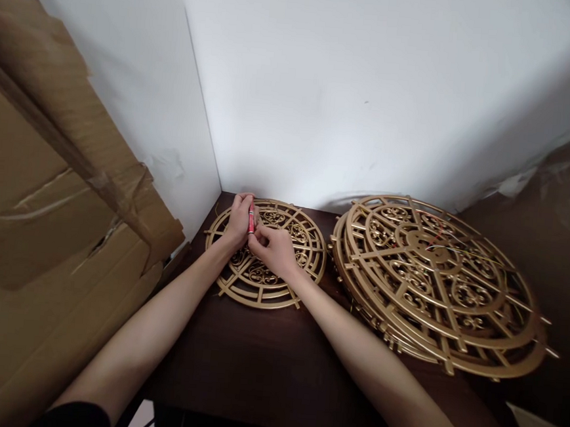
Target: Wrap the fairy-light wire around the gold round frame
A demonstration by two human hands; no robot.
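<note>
A small round gold filigree disc (279, 285) lies flat on a dark brown table (273, 364) near the wall corner. Both my hands rest over its upper left part. My left hand (239, 220) is closed round a small red stick-like tool (251, 219), held upright. My right hand (273, 247) is curled beside it, fingertips pinched at the tool's lower end; what they pinch is too small to make out.
A stack of larger gold filigree discs (440, 281) lies to the right, with thin red and yellow wires near its hub. Big cardboard sheets (42, 221) lean at the left. White walls (348, 93) close the back. A brown covered mass (561, 215) sits at far right.
</note>
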